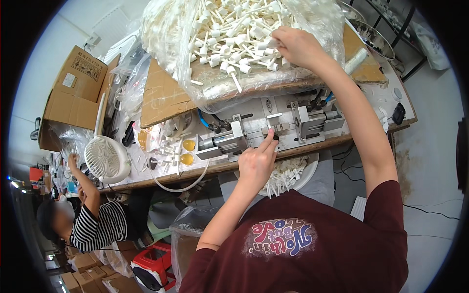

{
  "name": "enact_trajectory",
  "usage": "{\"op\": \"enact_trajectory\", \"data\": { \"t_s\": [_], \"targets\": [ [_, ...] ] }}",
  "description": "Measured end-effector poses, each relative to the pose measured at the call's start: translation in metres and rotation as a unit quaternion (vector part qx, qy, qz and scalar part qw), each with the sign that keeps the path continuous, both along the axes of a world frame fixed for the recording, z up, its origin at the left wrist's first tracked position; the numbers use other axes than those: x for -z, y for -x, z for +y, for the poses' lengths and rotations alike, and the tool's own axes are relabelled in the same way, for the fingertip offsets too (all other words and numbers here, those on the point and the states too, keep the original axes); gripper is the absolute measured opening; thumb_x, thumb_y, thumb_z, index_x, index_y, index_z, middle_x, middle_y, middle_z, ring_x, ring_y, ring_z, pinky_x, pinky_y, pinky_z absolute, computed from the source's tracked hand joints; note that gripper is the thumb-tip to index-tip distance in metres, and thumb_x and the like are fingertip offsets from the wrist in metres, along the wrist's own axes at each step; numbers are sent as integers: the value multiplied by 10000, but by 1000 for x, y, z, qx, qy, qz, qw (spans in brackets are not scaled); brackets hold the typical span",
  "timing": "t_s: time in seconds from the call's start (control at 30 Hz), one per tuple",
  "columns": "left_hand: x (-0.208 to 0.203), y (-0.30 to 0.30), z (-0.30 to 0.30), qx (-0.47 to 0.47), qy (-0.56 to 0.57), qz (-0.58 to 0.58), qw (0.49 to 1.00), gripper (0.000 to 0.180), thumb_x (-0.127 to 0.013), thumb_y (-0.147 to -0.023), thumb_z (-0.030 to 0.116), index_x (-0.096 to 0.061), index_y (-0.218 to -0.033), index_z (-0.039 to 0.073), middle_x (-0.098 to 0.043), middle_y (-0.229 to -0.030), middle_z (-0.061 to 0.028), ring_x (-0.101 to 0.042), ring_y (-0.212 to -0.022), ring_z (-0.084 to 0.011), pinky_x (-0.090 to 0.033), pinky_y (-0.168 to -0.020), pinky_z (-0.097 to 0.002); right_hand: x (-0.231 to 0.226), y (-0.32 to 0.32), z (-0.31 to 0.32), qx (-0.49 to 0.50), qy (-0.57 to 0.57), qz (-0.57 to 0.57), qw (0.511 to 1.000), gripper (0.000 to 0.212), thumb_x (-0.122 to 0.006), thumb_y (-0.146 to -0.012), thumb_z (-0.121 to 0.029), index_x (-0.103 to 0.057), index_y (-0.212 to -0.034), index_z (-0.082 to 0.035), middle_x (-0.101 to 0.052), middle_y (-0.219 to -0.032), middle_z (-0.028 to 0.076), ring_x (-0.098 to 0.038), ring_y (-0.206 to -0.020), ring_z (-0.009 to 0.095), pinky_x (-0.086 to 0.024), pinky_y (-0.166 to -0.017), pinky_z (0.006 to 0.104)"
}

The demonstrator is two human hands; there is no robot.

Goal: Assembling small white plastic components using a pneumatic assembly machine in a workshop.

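Note:
My right hand [299, 47] reaches over the right side of a heap of white plastic parts [233, 41], each a small cup on a thin stem. Its fingers are closed together on one white plastic part at the heap's edge. My left hand [257, 162] is at the middle of a metal clamping fixture [312, 126], index finger pointed at the small centre block and the other fingers curled. What its fingertips hold, if anything, is hidden. One white piece [274, 116] lies across the fixture just beyond that fingertip.
Clear plastic film [166, 34] and cardboard [163, 100] lie under the heap. A tub of white parts [288, 178] rests at my lap. Left on the bench are a white fan [107, 158] and yellow discs [187, 159]. Another person [100, 217] works at the far left.

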State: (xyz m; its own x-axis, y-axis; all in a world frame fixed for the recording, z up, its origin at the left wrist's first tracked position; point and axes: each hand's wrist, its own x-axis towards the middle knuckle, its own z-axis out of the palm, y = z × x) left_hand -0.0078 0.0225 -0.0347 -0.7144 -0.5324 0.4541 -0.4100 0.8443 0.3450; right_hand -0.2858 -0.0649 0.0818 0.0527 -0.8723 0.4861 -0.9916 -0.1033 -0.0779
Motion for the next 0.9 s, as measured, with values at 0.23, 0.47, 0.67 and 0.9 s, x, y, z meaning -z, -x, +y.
{"op": "enact_trajectory", "data": {
  "t_s": [0.23, 0.47, 0.67, 0.9],
  "targets": [
    [-8, -3, -1, 9, -130, 53, 990, 382, -804, -736, 105, -701, -1098, 43, -686, -1200, -89, -669, -637, -185, -548, -608, -299, 5, -16, 48, -81, 189, -42, 978, 193, -645, -826, -58, -630, -1018, -37, -673, -1020, 92, -687, -834, 296, -565, -700, 370],
    [-60, 15, -6, 49, -409, 383, 827, 560, -704, -815, -129, -556, -1345, -28, -632, -1213, -132, -683, -953, -186, -601, -827, -294, 32, -58, 106, -189, 237, 82, 949, 367, -637, -752, -49, -628, -1107, 45, -657, -1091, 170, -708, -906, 288, -605, -723, 343],
    [-59, -2, -2, 74, -285, 306, 905, 410, -720, -781, -129, -673, -1175, -23, -663, -1082, -130, -711, -855, -181, -597, -802, -279, 41, -70, 124, -203, 224, 17, 953, 329, -669, -720, -18, -653, -1043, 42, -670, -1081, 174, -708, -890, 290, -604, -739, 349],
    [-9, -11, 7, -7, -162, 158, 974, 361, -753, -701, -57, -732, -1040, 63, -594, -1281, -90, -666, -923, -186, -560, -771, -329, 61, -79, 146, -85, 258, -231, 934, 272, -687, -745, 81, -682, -1007, 7, -709, -1037, 157, -711, -881, 269, -590, -763, 340]
  ]
}}
